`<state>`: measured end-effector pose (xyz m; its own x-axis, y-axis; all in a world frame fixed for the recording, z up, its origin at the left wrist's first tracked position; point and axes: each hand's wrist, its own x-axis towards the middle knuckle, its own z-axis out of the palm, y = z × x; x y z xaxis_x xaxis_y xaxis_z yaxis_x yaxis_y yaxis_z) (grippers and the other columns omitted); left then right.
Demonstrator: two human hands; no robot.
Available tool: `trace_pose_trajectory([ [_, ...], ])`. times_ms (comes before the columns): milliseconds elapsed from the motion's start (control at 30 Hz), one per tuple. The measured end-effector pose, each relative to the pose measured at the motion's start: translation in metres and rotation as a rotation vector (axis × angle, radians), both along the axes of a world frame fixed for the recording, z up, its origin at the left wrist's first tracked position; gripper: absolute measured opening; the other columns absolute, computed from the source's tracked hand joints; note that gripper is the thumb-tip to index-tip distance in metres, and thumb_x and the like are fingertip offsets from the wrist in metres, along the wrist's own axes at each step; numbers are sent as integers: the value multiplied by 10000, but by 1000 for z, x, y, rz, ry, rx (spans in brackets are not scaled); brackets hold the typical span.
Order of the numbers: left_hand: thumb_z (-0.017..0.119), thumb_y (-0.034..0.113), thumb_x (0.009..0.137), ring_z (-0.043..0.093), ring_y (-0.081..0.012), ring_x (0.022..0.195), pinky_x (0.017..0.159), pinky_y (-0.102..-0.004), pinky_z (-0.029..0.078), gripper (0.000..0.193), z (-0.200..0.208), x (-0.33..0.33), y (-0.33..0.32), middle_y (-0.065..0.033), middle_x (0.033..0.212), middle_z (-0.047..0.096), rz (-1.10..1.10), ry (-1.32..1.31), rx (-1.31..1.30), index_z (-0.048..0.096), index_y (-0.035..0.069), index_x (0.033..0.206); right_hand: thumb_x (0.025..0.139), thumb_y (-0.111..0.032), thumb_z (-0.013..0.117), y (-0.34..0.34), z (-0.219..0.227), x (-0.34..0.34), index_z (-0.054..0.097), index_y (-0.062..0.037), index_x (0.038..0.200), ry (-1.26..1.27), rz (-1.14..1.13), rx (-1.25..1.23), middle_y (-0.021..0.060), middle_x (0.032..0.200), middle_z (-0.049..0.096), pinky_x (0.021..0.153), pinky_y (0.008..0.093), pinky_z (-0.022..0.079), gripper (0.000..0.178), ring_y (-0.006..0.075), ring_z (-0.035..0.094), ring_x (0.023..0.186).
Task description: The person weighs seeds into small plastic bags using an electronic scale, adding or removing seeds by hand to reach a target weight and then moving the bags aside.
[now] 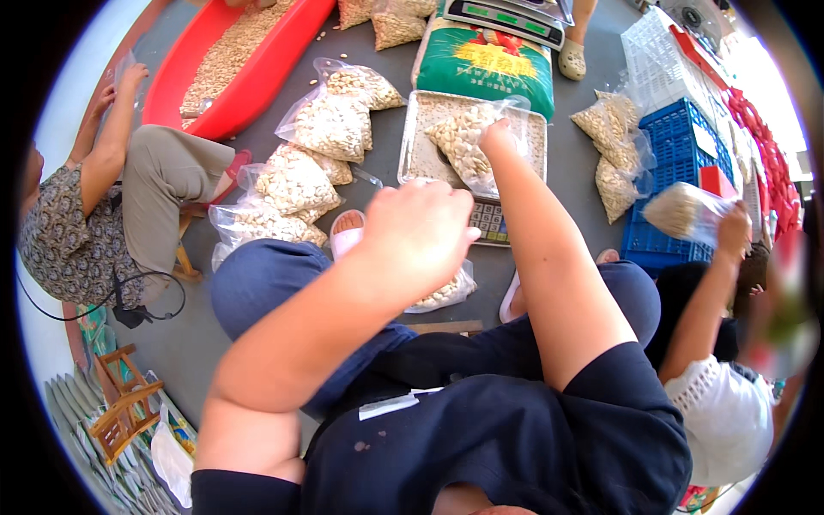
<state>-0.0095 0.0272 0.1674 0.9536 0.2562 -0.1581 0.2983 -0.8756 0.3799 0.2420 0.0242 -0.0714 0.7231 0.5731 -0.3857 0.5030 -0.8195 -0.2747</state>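
Note:
A clear plastic bag of pale, bean-like pieces (pixel 459 148) leans on the speckled tray of a weighing scale (pixel 415 129). My right hand (pixel 498 137) is closed on the bag's loose upper part, at its right side. Over the near left edge of the tray is my left hand (pixel 419 225), curled, with its thumb sticking out beside the scale's keypad (pixel 491 221). Its fingertips are hidden behind the back of the hand, so whatever they may hold does not show. Below it, between my legs, lies another filled bag (pixel 446 290).
Several filled bags (pixel 330 124) line the floor at left, near a red tub (pixel 236 94) of pale pieces. A green sack (pixel 485 64) lies beyond the scale. Blue crates (pixel 678 137) and more bags (pixel 611 154) are at right. People sit on both sides; the right one holds a bag.

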Motion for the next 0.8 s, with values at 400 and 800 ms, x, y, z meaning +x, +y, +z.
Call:
trace_pose_trajectory([
  [400, 529, 262, 764, 565, -283, 699, 637, -356, 441, 242, -25, 16, 79, -134, 725, 588, 237, 14, 35, 602, 41, 828, 824, -234, 386, -3, 6, 4, 530, -36, 956, -194, 52, 74, 202, 929, 572, 764, 423, 427, 278, 352, 548, 879],
  [800, 489, 350, 788, 575, -287, 773, 682, -374, 450, 341, -52, 76, 71, -148, 811, 600, 198, 74, 49, 603, 37, 862, 843, -220, 407, -89, 136, 60, 450, -95, 735, 1091, -65, 618, -29, 620, 393, 320, 164, 197, 170, 39, 296, 443],
])
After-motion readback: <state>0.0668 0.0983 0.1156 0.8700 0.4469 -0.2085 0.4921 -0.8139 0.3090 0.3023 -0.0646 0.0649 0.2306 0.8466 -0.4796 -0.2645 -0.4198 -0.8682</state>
